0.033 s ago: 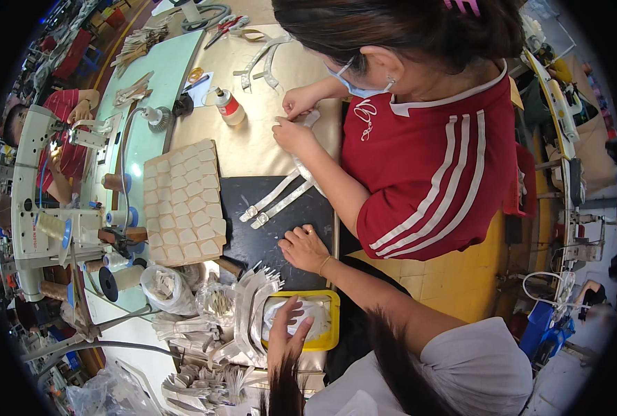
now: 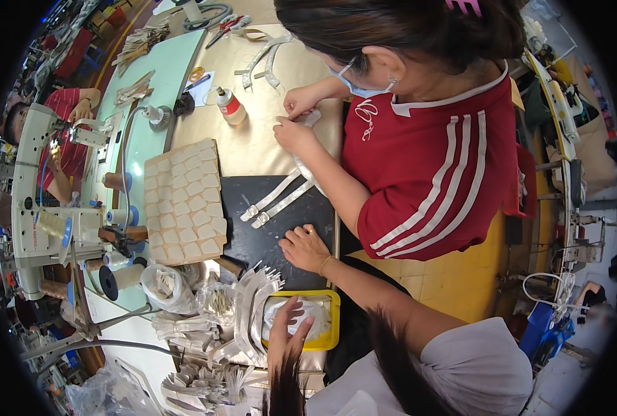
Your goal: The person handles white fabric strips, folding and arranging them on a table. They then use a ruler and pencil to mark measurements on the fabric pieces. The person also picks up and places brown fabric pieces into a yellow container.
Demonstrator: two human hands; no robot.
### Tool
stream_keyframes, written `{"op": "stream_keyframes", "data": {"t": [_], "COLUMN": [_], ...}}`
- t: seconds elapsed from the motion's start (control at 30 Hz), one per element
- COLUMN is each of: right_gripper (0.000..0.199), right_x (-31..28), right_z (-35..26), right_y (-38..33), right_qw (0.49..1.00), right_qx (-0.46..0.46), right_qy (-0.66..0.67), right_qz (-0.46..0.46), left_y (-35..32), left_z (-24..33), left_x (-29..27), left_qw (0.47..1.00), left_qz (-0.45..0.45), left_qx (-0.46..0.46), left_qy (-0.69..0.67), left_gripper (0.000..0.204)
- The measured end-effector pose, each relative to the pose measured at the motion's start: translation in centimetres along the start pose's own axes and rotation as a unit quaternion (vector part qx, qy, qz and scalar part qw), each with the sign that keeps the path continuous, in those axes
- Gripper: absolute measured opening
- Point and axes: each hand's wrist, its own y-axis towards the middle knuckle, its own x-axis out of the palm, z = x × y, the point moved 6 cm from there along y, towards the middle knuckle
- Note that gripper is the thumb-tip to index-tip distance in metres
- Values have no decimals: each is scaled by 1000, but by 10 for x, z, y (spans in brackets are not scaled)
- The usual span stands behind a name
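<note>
One yellow tray (image 2: 335, 322), two buckled straps (image 2: 285, 202) — one red-labelled bottle (image 2: 231, 108)

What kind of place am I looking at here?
It looks like a sewing workshop or small factory, perhaps for shoes or bags. A white sewing machine stands on the left with spools of thread beside it, and pale buckled straps lie across the workbench.

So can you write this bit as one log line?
left hand: open, over yellow tray | right hand: on black board | straps: buckle ends on board
</note>
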Motion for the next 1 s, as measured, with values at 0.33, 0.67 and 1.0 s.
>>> {"op": "stream_keyframes", "data": {"t": [0.33, 0.67, 1.0], "right_gripper": [12, 12, 14], "right_x": [2, 0, 0], "right_z": [6, 6, 11], "right_y": [5, 6, 10], "right_qw": [1000, 1000, 1000], "right_qx": [-7, -12, 2], "right_qy": [-3, -9, 3], "right_qz": [3, 5, -31], "left_y": [3, 6, 132], "left_z": [3, 12, 144], "left_x": [1, 1, -76], "left_qw": [1000, 1000, 973], "left_qz": [0, -9, 31], "left_qx": [21, 14, 179], "left_qy": [7, -2, 144], "left_gripper": [61, 57, 27]}}
